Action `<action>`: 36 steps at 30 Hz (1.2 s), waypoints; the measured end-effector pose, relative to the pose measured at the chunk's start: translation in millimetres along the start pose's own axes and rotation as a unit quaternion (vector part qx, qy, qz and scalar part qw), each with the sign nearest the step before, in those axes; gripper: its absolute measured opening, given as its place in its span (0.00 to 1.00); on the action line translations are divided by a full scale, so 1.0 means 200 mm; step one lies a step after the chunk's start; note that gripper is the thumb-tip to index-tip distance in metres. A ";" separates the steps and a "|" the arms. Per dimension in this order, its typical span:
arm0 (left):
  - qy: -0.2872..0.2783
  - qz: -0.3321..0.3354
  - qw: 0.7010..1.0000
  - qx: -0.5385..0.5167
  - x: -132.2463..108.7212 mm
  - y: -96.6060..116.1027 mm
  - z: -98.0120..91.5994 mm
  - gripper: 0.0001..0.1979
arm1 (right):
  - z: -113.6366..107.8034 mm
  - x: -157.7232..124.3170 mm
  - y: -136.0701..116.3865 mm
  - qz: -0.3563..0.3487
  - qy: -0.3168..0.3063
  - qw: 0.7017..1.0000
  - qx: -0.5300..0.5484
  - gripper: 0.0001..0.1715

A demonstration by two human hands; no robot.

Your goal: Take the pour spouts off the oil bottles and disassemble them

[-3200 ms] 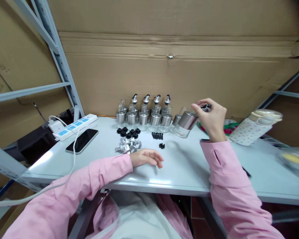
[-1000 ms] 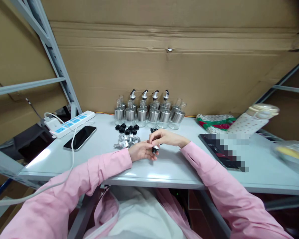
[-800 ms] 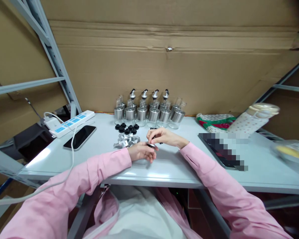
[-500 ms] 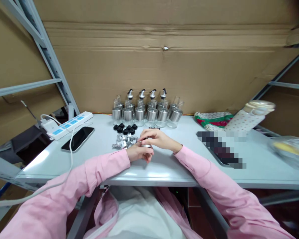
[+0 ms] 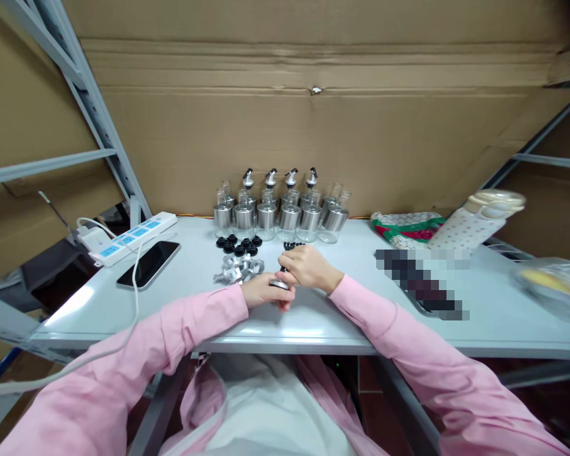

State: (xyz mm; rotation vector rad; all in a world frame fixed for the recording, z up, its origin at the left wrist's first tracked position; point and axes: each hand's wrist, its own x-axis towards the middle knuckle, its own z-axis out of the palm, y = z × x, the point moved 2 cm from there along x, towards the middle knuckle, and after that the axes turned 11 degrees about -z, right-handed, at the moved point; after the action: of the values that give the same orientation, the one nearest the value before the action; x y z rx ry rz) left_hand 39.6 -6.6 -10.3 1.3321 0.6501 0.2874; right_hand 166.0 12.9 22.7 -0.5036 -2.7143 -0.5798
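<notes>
My left hand [image 5: 263,291] is closed around a silver pourer spout [image 5: 279,284], whose round metal rim shows between the fingers. Curled over it from above is my right hand [image 5: 308,266], its fingertips pinched on a small black part [image 5: 284,269] at the spout. Most of both pieces is hidden by my fingers. Just left of my hands lies a heap of silver spout pieces [image 5: 235,271]. Black stoppers [image 5: 239,249] sit in rows behind that heap. Small black pieces [image 5: 293,244] line up beyond my right hand.
Glass bottles with steel sleeves [image 5: 266,216] stand in rows at the back; several carry pourer spouts [image 5: 291,177]. A phone [image 5: 149,265] and power strip [image 5: 133,238] are left, a cable crossing there. Right are a pixelated dark object [image 5: 422,285], patterned cloth [image 5: 403,231], flask [image 5: 475,221] and wrapped bowl [image 5: 555,288].
My right hand has gone from lying stretched over the spout to a tighter, curled pinch slightly to the right. The left hand keeps its hold, and more of the metal rim shows.
</notes>
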 end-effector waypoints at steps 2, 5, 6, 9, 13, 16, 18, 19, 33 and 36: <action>-0.004 -0.003 1.000 -0.016 0.00 0.00 0.00 0.19 | 0.01 -0.01 0.01 -0.008 -0.005 1.000 -0.016 0.34; -0.011 -0.003 0.999 -0.031 0.00 0.00 0.01 0.20 | 0.01 -0.02 0.01 -0.022 -0.001 0.999 -0.026 0.32; -0.011 -0.002 0.999 -0.036 0.00 0.00 0.01 0.20 | 0.02 -0.02 0.01 -0.026 0.004 0.999 -0.026 0.31; -0.009 0.001 0.999 -0.054 0.01 0.00 0.01 0.19 | 0.02 -0.02 0.01 -0.030 0.016 0.999 -0.021 0.30; -0.011 0.006 0.999 -0.035 0.01 -0.01 0.00 0.19 | 0.02 -0.01 0.02 -0.025 0.020 0.999 0.007 0.29; -0.013 0.007 1.000 -0.009 0.00 -0.01 0.00 0.20 | 0.02 -0.01 0.01 0.002 0.023 0.998 0.062 0.29; -0.013 0.011 1.000 0.013 -0.01 0.00 0.01 0.20 | 0.01 -0.01 0.01 0.060 0.046 0.990 0.118 0.30; -0.013 0.015 0.999 0.027 -0.01 0.01 0.01 0.20 | 0.01 -0.01 0.01 0.094 0.065 0.983 0.141 0.31; -0.023 0.004 0.996 -0.090 0.03 -0.03 0.00 0.26 | 0.03 -0.21 0.39 0.367 0.109 0.900 0.208 0.19; -0.020 0.001 0.995 -0.098 0.03 -0.03 0.00 0.26 | 0.08 -0.27 0.43 0.335 -0.013 0.911 0.240 0.09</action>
State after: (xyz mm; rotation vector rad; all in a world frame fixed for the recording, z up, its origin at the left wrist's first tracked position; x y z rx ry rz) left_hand 43.0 -5.0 -16.6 1.1472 0.5717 0.3171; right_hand 244.4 79.8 17.1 -1.2104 -2.3425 0.2713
